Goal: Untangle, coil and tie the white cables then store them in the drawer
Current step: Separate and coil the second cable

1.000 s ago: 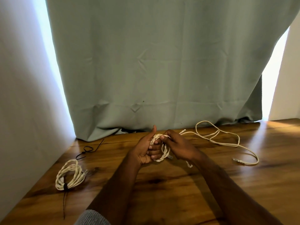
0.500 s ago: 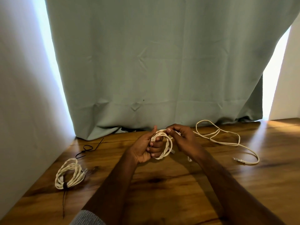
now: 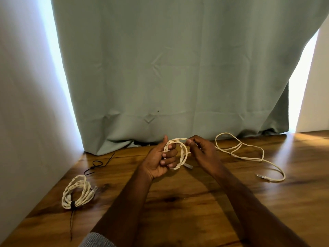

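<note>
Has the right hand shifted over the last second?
Yes. The right hand, pinching the cable at the coil, has risen toward the curtain hem, away from the wooden table.

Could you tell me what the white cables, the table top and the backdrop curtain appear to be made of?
The coiled cable in the left hand looks braided or twisted, matte cream, probably fabric-sheathed; the tied coil shows the same rope-like twist. The table looks like varnished wood: brown grain, knots, glossy reflections. The curtain looks like matte grey-green woven cloth, creased, with a hem.
</note>
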`<move>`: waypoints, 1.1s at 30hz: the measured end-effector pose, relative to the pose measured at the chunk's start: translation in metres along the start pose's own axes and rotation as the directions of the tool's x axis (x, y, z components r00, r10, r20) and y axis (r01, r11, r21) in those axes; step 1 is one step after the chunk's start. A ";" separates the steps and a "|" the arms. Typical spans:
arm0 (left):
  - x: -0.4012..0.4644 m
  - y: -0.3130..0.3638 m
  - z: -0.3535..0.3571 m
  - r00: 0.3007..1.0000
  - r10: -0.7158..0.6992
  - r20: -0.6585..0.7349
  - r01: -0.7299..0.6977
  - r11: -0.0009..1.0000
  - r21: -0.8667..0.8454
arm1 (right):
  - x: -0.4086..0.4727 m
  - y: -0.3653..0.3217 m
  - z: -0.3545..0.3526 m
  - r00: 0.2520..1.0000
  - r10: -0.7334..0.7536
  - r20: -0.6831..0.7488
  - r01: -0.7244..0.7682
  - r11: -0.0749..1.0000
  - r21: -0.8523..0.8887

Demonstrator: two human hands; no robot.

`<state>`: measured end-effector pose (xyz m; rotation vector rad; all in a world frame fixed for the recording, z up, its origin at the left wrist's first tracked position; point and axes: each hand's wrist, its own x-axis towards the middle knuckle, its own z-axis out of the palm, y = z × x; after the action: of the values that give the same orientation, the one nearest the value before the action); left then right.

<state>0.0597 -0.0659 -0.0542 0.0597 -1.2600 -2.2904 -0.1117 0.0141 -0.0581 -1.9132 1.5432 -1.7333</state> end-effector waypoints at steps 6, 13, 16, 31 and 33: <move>0.002 0.011 0.003 0.985 0.143 0.091 -0.126 0.977 -0.173 | -0.007 0.011 0.005 0.992 0.109 0.056 -0.114 0.990 0.088; -0.003 0.027 0.015 0.960 0.255 0.111 -0.221 0.942 -0.252 | 0.005 0.006 -0.002 0.998 0.059 0.023 -0.055 0.988 -0.144; 0.000 0.029 0.012 0.953 0.288 0.096 -0.259 0.937 -0.232 | 0.005 -0.009 0.007 0.919 0.296 0.262 -0.231 0.940 -0.251; 0.020 0.038 0.023 0.812 0.491 -0.315 -0.544 0.832 -0.107 | -0.012 -0.028 0.026 0.624 0.380 0.683 -0.366 0.914 -0.174; 0.023 0.040 0.021 0.773 0.519 -0.365 -0.577 0.814 -0.065 | -0.013 -0.030 0.029 0.595 0.389 0.703 -0.327 0.917 -0.230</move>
<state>0.0513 -0.0778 -0.0057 0.0096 -0.7637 -1.7679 -0.0691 0.0229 -0.0561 -1.8011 1.4952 -0.5793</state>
